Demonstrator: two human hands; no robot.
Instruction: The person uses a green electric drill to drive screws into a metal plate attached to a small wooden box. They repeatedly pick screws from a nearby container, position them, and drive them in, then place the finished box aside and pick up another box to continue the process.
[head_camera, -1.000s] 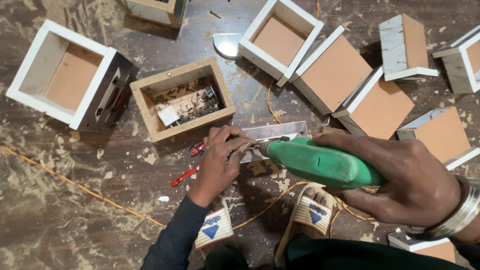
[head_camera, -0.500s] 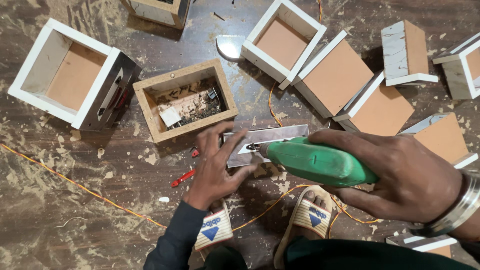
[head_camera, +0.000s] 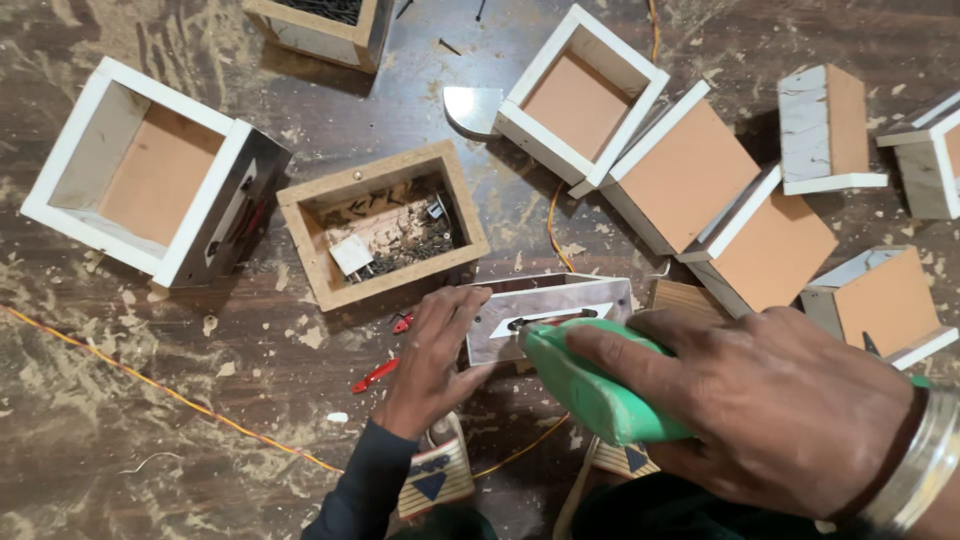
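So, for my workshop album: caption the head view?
Left hand steadies a shiny metal plate; right hand presses a green power tool on it.

Green drill (head_camera: 590, 385); shiny grey plate (head_camera: 545, 315) with a white slot; white-edged boxes (head_camera: 150, 180) with orange-brown insides; plain tan tray (head_camera: 380, 235); red-handled tool (head_camera: 375, 376); orange cord (head_camera: 160, 385); blue triangles on striped sandals (head_camera: 435, 480); silver bangles (head_camera: 915, 465)
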